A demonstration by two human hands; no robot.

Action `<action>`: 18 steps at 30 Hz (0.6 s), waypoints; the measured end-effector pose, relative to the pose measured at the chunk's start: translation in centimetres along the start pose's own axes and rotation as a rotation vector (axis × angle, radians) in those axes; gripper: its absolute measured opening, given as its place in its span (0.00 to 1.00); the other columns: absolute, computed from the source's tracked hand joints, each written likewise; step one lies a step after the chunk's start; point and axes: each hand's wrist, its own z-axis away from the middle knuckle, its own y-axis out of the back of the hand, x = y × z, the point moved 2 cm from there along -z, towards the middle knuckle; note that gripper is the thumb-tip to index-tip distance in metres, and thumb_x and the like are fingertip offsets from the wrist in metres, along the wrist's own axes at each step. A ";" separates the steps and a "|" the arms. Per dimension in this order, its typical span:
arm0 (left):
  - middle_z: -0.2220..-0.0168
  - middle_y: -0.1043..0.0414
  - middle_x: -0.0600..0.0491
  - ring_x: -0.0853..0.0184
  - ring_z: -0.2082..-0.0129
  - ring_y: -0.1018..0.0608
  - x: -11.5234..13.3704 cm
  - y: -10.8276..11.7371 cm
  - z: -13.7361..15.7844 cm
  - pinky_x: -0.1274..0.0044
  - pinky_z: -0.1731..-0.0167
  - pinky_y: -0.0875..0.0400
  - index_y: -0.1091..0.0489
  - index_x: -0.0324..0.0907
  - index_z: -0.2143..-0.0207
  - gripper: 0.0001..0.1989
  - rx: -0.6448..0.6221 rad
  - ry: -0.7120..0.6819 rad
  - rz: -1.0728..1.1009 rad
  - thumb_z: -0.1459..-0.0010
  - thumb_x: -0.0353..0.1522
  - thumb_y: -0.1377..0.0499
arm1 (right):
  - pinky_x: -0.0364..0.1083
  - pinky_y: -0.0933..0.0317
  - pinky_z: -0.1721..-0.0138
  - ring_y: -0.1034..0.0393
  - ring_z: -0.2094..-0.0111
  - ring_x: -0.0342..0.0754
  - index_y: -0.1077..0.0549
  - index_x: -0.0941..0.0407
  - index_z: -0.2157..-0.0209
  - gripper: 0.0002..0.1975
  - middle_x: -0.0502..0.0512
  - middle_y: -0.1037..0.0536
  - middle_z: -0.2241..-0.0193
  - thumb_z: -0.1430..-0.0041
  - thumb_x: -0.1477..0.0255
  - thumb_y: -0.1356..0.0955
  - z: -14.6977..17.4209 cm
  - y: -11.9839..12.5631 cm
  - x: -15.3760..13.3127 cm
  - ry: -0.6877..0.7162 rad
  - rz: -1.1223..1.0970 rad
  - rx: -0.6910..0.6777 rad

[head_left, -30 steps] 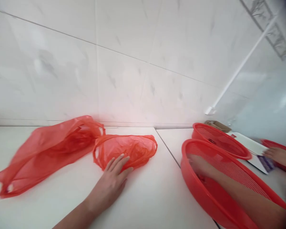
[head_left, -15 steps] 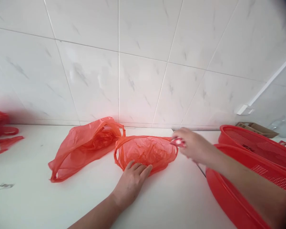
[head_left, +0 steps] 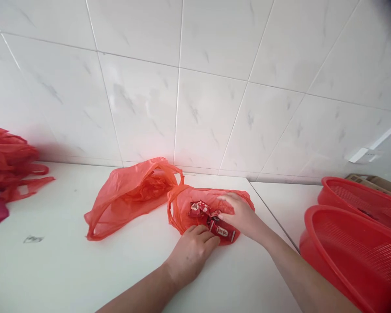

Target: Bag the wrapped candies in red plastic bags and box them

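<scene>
A red plastic bag (head_left: 182, 221) lies on the white tabletop with its mouth spread. Inside it are several small red wrapped packets (head_left: 222, 231) with white printing. My left hand (head_left: 190, 254) is closed on the near edge of the bag's mouth, fingers curled over the film. Over the right part of the opening is my right hand (head_left: 243, 217), its thumb and fingers apart, beside the packets and holding none. A second red plastic bag (head_left: 120, 191) lies to the left with its mouth gaping, its handle touching the first bag.
A heap of red plastic bags (head_left: 9, 161) lies at the far left. Two red perforated baskets (head_left: 326, 248) stand at the right, a cardboard box (head_left: 381, 184) behind them. A tiled wall (head_left: 211, 117) borders the table's back, and a seam (head_left: 273, 213) crosses the tabletop.
My right hand has moved left from beside the bag to over its mouth and let go of red packets, which now lie inside. My left hand stays at the near edge. The view has shifted.
</scene>
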 end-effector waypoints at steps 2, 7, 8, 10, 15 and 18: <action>0.67 0.27 0.52 0.64 0.64 0.28 0.1 0.0 -0.1 0.73 0.64 0.32 0.31 0.41 0.62 0.11 0.002 0.000 0.006 0.36 0.26 0.53 | 0.48 0.43 0.46 0.37 0.48 0.48 0.30 0.52 0.53 0.17 0.52 0.31 0.51 0.47 0.70 0.33 1.2 0.5 0.6 -0.036 -0.012 0.048; 0.67 0.27 0.52 0.65 0.66 0.30 0.0 -0.3 0.0 0.73 0.65 0.33 0.31 0.41 0.60 0.13 0.016 0.004 0.003 0.35 0.27 0.55 | 0.46 0.38 0.56 0.32 0.57 0.48 0.28 0.51 0.61 0.10 0.50 0.27 0.59 0.46 0.68 0.33 3.7 -0.9 1.9 -0.052 0.011 -0.012; 0.68 0.27 0.52 0.65 0.67 0.30 0.0 -0.3 0.0 0.73 0.65 0.33 0.31 0.41 0.60 0.13 0.022 0.004 0.001 0.35 0.27 0.55 | 0.46 0.38 0.58 0.31 0.58 0.48 0.28 0.51 0.60 0.11 0.50 0.27 0.59 0.47 0.68 0.33 4.0 -1.4 2.1 -0.057 0.034 -0.024; 0.68 0.28 0.51 0.65 0.68 0.31 0.0 -0.3 0.0 0.73 0.66 0.34 0.31 0.41 0.61 0.15 0.031 -0.001 -0.004 0.34 0.27 0.57 | 0.46 0.38 0.61 0.31 0.61 0.48 0.28 0.50 0.60 0.11 0.49 0.27 0.60 0.47 0.68 0.33 4.5 -2.1 2.4 -0.067 0.080 -0.033; 0.68 0.28 0.52 0.66 0.69 0.32 0.0 -0.2 0.0 0.73 0.67 0.36 0.31 0.41 0.61 0.14 0.015 -0.003 -0.009 0.34 0.27 0.57 | 0.44 0.41 0.67 0.31 0.66 0.46 0.32 0.52 0.69 0.02 0.48 0.27 0.65 0.46 0.72 0.36 4.8 -2.3 2.7 -0.087 0.105 -0.045; 0.69 0.29 0.53 0.66 0.69 0.32 0.1 -0.1 0.0 0.73 0.67 0.36 0.31 0.41 0.61 0.14 0.008 -0.007 0.001 0.34 0.27 0.57 | 0.45 0.42 0.68 0.31 0.68 0.47 0.35 0.51 0.66 0.02 0.47 0.26 0.67 0.44 0.70 0.38 4.8 -1.3 3.3 -0.158 0.133 -0.003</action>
